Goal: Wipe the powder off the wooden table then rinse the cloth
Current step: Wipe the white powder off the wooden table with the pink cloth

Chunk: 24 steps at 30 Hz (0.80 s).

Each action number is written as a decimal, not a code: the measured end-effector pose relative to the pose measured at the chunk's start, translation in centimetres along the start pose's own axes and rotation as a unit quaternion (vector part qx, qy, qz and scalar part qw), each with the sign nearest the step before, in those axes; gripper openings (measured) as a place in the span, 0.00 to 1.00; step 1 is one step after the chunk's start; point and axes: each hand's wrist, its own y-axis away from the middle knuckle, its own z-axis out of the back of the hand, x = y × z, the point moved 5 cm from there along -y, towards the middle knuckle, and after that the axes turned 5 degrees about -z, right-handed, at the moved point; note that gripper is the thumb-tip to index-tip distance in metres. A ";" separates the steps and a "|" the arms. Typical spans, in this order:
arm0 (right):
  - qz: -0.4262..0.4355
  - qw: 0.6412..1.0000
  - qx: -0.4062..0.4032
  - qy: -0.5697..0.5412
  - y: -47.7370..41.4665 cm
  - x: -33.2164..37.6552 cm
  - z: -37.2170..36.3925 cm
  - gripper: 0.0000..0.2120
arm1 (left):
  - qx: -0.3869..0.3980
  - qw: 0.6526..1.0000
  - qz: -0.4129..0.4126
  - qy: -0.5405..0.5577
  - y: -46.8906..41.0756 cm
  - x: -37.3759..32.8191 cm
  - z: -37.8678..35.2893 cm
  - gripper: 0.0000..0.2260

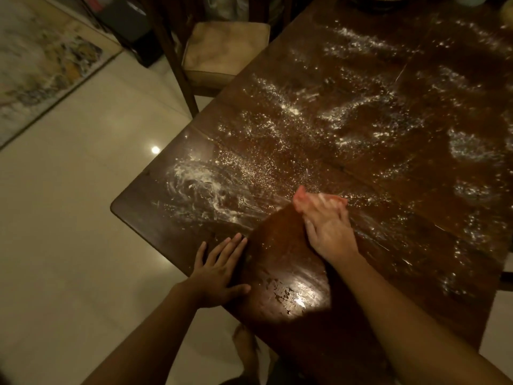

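Right hand [329,229] presses down flat-fingered and left hand [219,270] rests open, both on the wooden table [280,254]. Powder [347,112] covers most of the top beyond a wiped patch near the person. The pink cloth [319,200] lies under the right fingertips. Overlapping strokes, gathering powder toward one edge instead of smearing it, would likely serve best.
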 end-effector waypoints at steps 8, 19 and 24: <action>0.235 0.971 0.041 -0.008 3.3 3.3 -1.5 0.23 | 0.002 1.000 0.008 0.000 0.1 -0.1 0.1 0.44; -0.042 0.996 -0.053 -0.061 -4.8 1.8 0.1 0.23 | 0.010 1.000 0.006 0.007 0.0 0.0 0.1 0.44; 0.169 0.983 0.061 -0.035 -1.3 0.3 0.7 0.23 | 0.023 1.000 0.003 0.017 -0.1 0.0 -0.1 0.44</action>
